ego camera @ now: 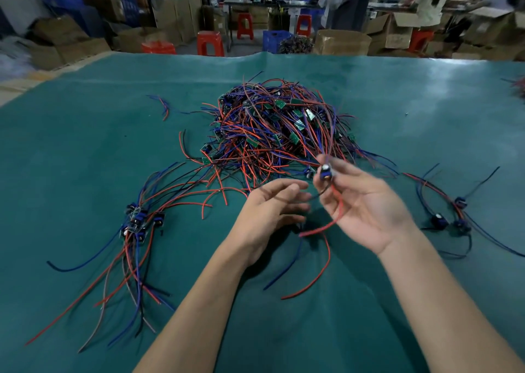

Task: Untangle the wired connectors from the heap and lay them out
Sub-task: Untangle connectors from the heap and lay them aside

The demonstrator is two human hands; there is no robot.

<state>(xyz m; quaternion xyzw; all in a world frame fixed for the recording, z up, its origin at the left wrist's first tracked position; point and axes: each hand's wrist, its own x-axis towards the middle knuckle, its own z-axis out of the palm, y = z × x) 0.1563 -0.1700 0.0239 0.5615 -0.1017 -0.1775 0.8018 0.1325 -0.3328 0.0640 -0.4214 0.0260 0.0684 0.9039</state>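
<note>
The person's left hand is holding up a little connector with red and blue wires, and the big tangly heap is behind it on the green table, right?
Not quite: it is the right hand that pinches the connector, not the left. The head view shows the left hand open beside it, holding nothing. The rest is right: the heap lies behind on the green table.

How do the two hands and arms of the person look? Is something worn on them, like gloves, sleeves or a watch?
Both arms are bare up to the frame's bottom edge: no sleeves show. The left hand and the right hand wear no gloves. No watch, ring or bracelet is visible, though motion blur softens the fingers.
</note>
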